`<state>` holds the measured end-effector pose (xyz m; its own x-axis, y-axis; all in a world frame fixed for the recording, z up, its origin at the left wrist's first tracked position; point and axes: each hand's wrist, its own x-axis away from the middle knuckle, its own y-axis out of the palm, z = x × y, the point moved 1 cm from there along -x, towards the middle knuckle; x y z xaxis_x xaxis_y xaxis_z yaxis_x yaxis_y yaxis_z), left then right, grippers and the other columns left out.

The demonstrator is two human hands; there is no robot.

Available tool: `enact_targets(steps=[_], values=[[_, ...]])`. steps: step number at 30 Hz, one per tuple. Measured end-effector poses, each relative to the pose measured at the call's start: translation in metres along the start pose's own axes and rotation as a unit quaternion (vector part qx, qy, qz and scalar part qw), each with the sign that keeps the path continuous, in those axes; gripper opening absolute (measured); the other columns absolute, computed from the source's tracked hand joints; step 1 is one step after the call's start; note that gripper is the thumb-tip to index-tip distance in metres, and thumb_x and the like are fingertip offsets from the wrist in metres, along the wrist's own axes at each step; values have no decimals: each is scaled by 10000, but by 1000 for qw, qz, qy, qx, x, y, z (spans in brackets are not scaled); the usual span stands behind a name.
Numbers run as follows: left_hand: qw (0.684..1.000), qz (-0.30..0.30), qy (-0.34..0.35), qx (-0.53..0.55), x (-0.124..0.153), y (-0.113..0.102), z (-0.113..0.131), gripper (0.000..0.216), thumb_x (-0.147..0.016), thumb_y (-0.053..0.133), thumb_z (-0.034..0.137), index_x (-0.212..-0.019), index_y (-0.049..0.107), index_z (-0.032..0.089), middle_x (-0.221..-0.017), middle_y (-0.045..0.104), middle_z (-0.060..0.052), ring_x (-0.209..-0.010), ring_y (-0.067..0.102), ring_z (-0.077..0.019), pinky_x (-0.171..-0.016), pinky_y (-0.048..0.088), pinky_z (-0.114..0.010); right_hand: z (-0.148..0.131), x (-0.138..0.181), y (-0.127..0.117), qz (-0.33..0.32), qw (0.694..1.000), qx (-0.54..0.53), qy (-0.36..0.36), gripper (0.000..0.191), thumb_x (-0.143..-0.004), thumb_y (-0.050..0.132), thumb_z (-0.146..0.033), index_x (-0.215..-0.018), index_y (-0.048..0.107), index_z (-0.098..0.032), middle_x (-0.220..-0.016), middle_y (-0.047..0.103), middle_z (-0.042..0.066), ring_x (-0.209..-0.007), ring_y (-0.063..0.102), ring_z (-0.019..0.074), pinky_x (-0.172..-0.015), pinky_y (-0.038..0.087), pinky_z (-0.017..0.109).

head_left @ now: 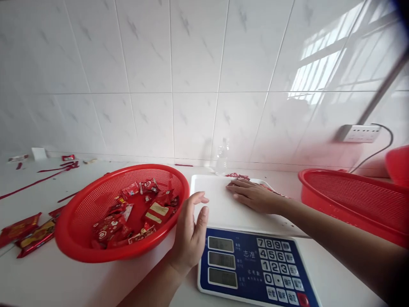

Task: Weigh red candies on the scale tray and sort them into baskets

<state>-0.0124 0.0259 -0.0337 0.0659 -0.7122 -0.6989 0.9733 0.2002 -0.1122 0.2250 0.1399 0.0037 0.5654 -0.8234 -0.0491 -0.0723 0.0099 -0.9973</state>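
From my end, via the head camera: two bare hands over a white table [140, 281], working round a scale [249, 266]. Left hand [191, 234]: raised between the left basket and the scale, thumb and fingers apart, holding nothing I can see. It overlaps the basket's right rim in my view; can't tell if it touches. Right hand [257, 197]: palm down over the right part of the white tray [211, 204] on the scale, fingers stretched out and a little apart, not clamped on anything visible. What lies under the palm, I can't tell.

Red wrappers [238, 175] show just beyond that hand, at the tray's far right edge. Scale's blue keypad and three small displays face me; digits too faint to read.

Left basket [72, 243]: red, mesh-sided, with a loose pile of red packets [108, 228] inside, one marked with two tan bands. Longer red-and-gold packets [36, 238] lie on the table left of it. Red strips [41, 179] are strewn at far left, near a small red packet [68, 157].

Clear bottle [222, 160] stands behind the tray by the tiled wall [198, 51]. Second red basket [345, 200] at right, power strip [361, 133] above it.
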Motion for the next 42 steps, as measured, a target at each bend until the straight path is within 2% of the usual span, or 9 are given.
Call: enact_targets(steps=[6,12,17,22,28,31,35,38,42], values=[[1000,-6,-5,-17,0,-1,2,283,-1031,408,380,-1241,522,229,-1149,645,-106,-1156,584,-242,-1024,432,-452,-2,-3,-9,-12,999,10,46,607,-996,289,-581,-1508,404,-277,-1613,294,90,-1495,190,352,-1157,214,626],[999,-8,-20,-25,0,-2,0,274,-1030,405,389,-1221,524,233,-1158,646,-103,-1171,583,-244,-1035,431,-461,10,0,-10,-25,999,-16,43,496,-1025,409,-501,-1458,456,-263,-1568,384,101,-1446,322,320,-1154,246,610],[999,-22,-20,-21,0,-2,-2,257,-1032,412,361,-1237,517,246,-1185,636,-96,-1206,563,-232,-1058,419,-453,15,10,-11,-16,998,-33,40,445,-1023,461,-455,-1415,497,-249,-1524,435,105,-1428,344,312,-1158,244,598],[1000,-12,-17,-20,0,-1,-1,251,-1031,413,368,-1213,528,240,-1170,638,-97,-1201,563,-239,-1050,422,-462,17,16,-22,-5,997,-54,56,380,-1007,523,-408,-1348,553,-242,-1465,492,101,-1336,463,295,-1117,340,567],[999,-3,-32,-3,0,-2,-2,260,-1030,410,399,-1209,527,252,-1175,634,-92,-1200,556,-245,-1061,401,-488,28,40,-36,20,988,-49,146,358,-999,546,-387,-1323,559,-235,-1419,522,108,-1244,540,278,-1055,428,533],[999,4,-42,4,-1,-2,-2,276,-1028,409,416,-1223,520,254,-1171,632,-94,-1174,566,-244,-1051,405,-491,30,58,-36,-1,984,-50,170,370,-1005,515,-399,-1329,563,-227,-1404,550,114,-1234,560,276,-1044,444,513],[999,-1,-35,5,-3,-1,-2,281,-1026,409,429,-1204,532,249,-1160,634,-94,-1173,564,-242,-1053,400,-490,25,79,-32,-13,982,-57,181,457,-982,415,-435,-1376,562,-255,-1458,526,103,-1271,549,330,-1032,463,474],[999,-3,-35,1,-3,-1,0,293,-1023,410,445,-1196,541,248,-1153,639,-92,-1182,562,-244,-1048,406,-484,16,90,-33,-11,981,-69,180,552,-940,420,-500,-1406,542,-230,-1473,516,108,-1274,543,365,-1026,462,488],[999,-6,-34,-5,-3,-1,1,299,-1019,412,459,-1192,546,255,-1146,647,-84,-1176,570,-239,-1041,415,-465,2,103,-39,-19,981,-95,168,589,-924,422,-552,-1393,563,-225,-1434,562,100,-1273,547,361,-1029,464,472]])
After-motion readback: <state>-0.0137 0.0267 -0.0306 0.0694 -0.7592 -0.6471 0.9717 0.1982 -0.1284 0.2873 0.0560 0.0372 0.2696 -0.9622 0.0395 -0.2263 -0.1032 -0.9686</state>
